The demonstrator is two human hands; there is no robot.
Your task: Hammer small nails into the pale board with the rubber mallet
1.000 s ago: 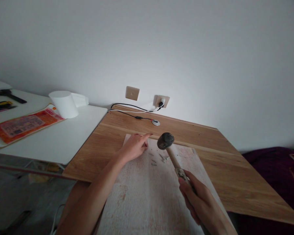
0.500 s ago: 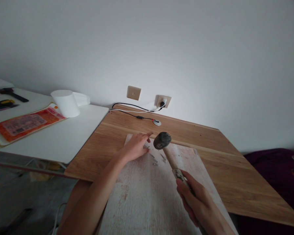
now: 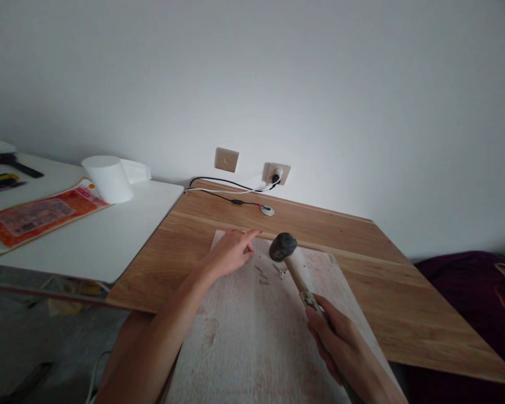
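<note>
In my right hand (image 3: 334, 336) is a mallet with a dark head (image 3: 283, 247) and a light wooden handle (image 3: 298, 274). My fingers wrap round its lower grip, and the head is held up over the board. My left hand (image 3: 233, 251) is over the far left part of a whitewashed wooden board (image 3: 252, 342). Its index finger points right, while the thumb and another finger come together below; what they pinch, if anything, is hidden. Several small nails or screws (image 3: 261, 276) lie on the board between my left hand and the mallet head, with a lighter metal piece (image 3: 283, 274) beside them.
The board lies on a brown wooden tabletop (image 3: 185, 241) against the wall. Cables (image 3: 231, 189) run to a wall socket (image 3: 276, 174). A white table (image 3: 151, 219) at the left bears a paper roll (image 3: 108, 179), an orange packet (image 3: 42, 216) and tools. Purple cloth (image 3: 458, 297) is at the right.
My left index finger has stretched out further, and the small metal piece seen at its fingertips no longer shows. The mallet head has shifted slightly right and down in view.
</note>
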